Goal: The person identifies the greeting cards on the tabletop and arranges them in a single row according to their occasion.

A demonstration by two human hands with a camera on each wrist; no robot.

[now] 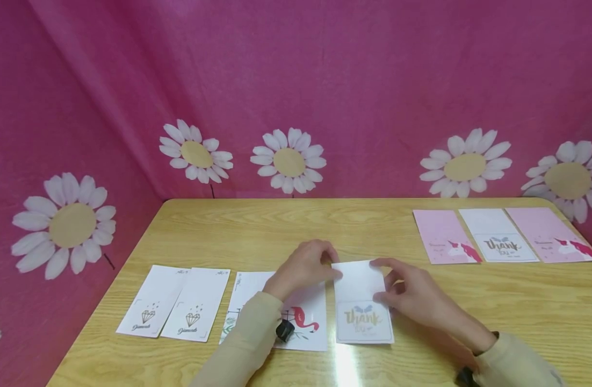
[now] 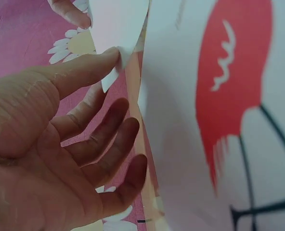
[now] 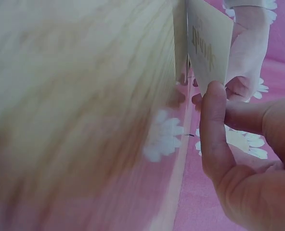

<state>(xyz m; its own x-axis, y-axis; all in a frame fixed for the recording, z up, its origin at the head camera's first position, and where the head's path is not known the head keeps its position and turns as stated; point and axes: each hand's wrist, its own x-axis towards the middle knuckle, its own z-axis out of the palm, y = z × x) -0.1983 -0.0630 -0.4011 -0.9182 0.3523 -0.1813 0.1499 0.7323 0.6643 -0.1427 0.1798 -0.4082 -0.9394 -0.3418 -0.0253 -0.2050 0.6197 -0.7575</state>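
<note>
A white thank-you card point(image 1: 363, 317) is held between both hands, just right of the flamingo card point(image 1: 303, 322). My left hand point(image 1: 305, 269) pinches its upper left corner; in the left wrist view the thumb point(image 2: 84, 70) lies on the card's face and the other fingers are loosely bent. With thumb and fingers my right hand point(image 1: 412, 293) grips the card's right edge. In the right wrist view the card point(image 3: 210, 43) stands tilted off the wooden table, its gold lettering showing. The left forearm covers part of the flamingo card.
Two diamond-print cards point(image 1: 192, 306) lie overlapping on the left of the wooden table point(image 1: 276, 226). At the back right, a row holds a pink unicorn card point(image 1: 441, 231), another thank-you card point(image 1: 494, 226) and a second unicorn card point(image 1: 547, 231). A pink daisy-print curtain point(image 1: 363, 97) hangs behind.
</note>
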